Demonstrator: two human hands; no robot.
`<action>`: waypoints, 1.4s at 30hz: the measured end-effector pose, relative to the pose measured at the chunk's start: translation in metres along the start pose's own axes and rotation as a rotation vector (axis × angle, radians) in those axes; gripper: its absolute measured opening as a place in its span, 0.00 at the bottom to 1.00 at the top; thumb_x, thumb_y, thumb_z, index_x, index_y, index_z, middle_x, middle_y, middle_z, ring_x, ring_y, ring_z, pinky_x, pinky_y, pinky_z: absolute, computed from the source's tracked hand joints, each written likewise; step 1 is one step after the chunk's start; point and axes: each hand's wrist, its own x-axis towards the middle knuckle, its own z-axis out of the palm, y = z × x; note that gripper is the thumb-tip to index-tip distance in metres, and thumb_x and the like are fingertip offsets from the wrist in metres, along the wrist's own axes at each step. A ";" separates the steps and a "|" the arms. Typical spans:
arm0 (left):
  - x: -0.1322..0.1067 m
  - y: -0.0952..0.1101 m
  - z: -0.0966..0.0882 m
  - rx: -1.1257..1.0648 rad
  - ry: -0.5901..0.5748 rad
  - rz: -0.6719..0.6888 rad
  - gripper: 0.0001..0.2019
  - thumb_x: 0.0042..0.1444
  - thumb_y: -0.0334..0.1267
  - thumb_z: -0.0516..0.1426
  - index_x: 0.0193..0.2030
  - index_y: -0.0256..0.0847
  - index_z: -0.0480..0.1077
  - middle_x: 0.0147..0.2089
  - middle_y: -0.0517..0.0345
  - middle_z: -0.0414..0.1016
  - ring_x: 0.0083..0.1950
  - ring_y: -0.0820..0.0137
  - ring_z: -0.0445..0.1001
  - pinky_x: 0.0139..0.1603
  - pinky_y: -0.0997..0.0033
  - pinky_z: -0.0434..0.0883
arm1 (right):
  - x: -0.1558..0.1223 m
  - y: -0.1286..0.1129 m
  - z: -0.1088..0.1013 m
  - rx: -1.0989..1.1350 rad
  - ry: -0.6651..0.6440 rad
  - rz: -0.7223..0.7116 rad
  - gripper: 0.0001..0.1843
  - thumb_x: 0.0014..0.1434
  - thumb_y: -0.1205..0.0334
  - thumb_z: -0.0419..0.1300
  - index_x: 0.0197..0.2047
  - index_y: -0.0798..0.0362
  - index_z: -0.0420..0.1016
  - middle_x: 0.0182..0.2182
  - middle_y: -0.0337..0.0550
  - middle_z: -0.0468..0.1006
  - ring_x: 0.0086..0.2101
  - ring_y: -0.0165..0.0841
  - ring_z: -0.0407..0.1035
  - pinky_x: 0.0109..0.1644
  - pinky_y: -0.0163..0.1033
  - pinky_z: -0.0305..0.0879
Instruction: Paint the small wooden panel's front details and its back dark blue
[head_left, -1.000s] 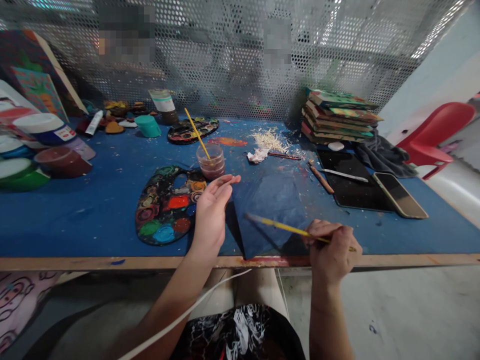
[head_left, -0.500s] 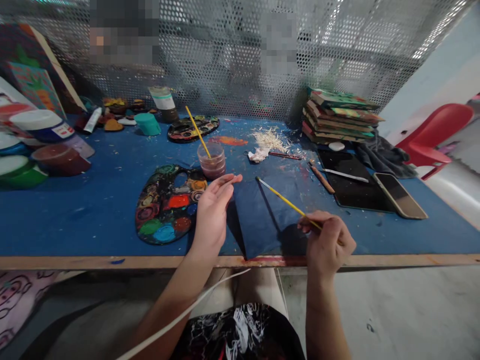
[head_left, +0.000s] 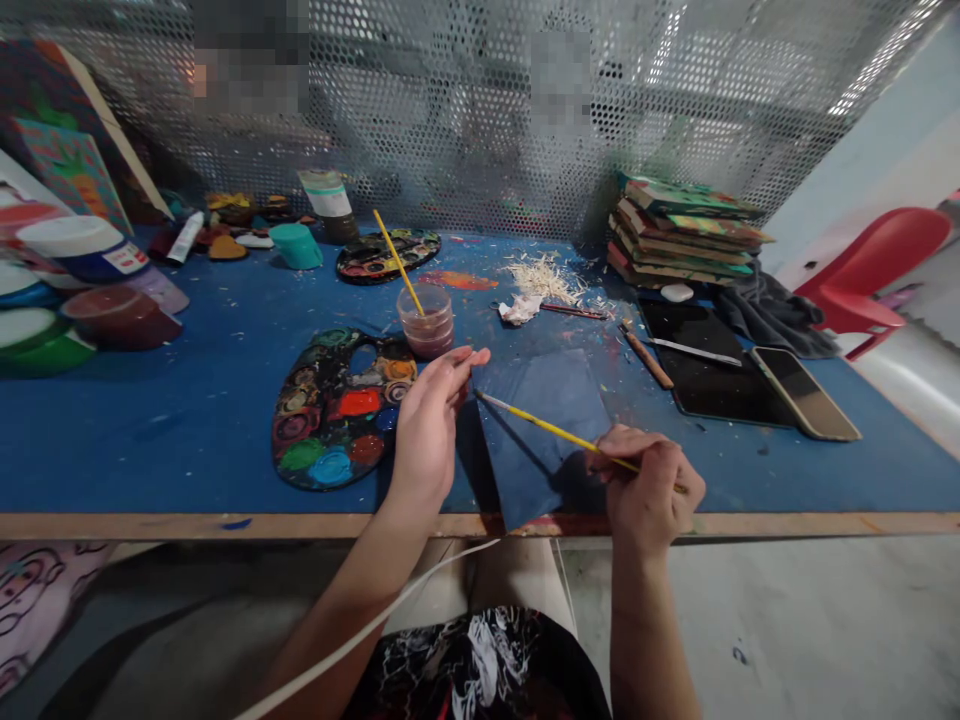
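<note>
My right hand (head_left: 651,485) is closed around a thin yellow paintbrush (head_left: 551,428), which slants down to the left. Its dark tip lies at the left edge of a dark blue painted panel (head_left: 555,400) and throws a shadow across it. My left hand (head_left: 431,425) is on its side at the panel's upper left edge, fingers stretched out, with nothing visible in it. Whether those fingers touch the panel I cannot tell. Just left of that hand lies a black paint palette (head_left: 311,365) with orange, green, blue and brown paint. Behind it is a clear cup (head_left: 427,325) of murky water.
A second yellow brush (head_left: 395,258) leans in the cup. Wood shavings (head_left: 547,275) lie behind the panel. To the right are a craft knife (head_left: 646,357), a black tablet (head_left: 705,350), a phone (head_left: 806,393) and stacked panels (head_left: 682,235). Paint tubs (head_left: 124,318) stand left.
The brush tip has moved left and slightly toward me, to the panel's left edge. The panel has turned a little and shifted. My right hand has shifted slightly left; my left hand stays beside it.
</note>
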 end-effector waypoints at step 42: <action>0.002 -0.001 -0.001 -0.019 0.015 -0.008 0.15 0.48 0.36 0.65 0.44 0.38 0.72 0.49 0.51 0.80 0.57 0.63 0.75 0.64 0.61 0.66 | -0.004 0.000 0.004 0.027 0.057 -0.049 0.20 0.67 0.59 0.53 0.25 0.53 0.75 0.17 0.37 0.73 0.19 0.27 0.66 0.21 0.33 0.59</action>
